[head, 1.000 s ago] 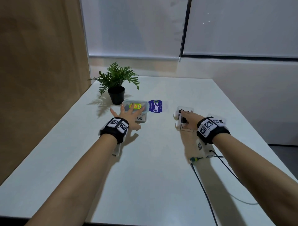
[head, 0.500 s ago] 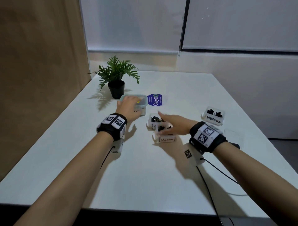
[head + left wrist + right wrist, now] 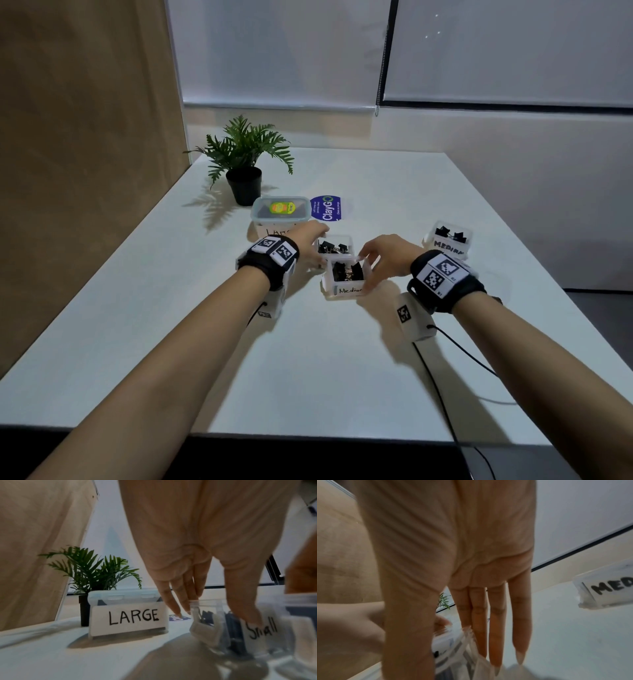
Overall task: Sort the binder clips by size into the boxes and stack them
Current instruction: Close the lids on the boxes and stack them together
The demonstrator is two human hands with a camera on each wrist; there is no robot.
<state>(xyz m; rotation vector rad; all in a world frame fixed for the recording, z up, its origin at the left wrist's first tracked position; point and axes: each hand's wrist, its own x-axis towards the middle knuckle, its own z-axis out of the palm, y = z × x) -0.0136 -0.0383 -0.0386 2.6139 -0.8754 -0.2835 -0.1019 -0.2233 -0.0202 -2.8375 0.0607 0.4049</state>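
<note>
White table [image 3: 325, 370] under pale blinds, brown partition along the left edge. Far left: potted plant [image 3: 245, 161], upright, just behind a lidded box marked "LARGE" [image 3: 279, 216], lid on, with a green and yellow sticker on top. Just right of that box, lying flat: a blue "ClayGo" sticker [image 3: 327, 209].

Mid-table, two open clear boxes touching each other, both loaded with black binder clips [image 3: 346, 271]. Nearer one: box labelled "Medium" [image 3: 346, 278]. Just behind it: box labelled "Small" [image 3: 334, 247], label legible only from the left wrist view. Well apart to the right, alone: a second open box marked "MEDIUM" [image 3: 447, 241], also holding black clips.

Left hand [image 3: 310, 241] reaching past the LARGE box to the Small box, thumb down its near labelled wall, fingers [image 3: 178, 601] straight down along its far left side; gripping it between thumb and fingers. Right hand [image 3: 385, 258] at the right side of the nearer Medium box, thumb at the near corner, fingers [image 3: 494, 635] long and nearly straight down along its wall and rim; holding it by the side. Both boxes resting on the table.

Black straps with square markers on both wrists; a cable [image 3: 445, 387] trailing from the right wrist across the table toward the near edge.
</note>
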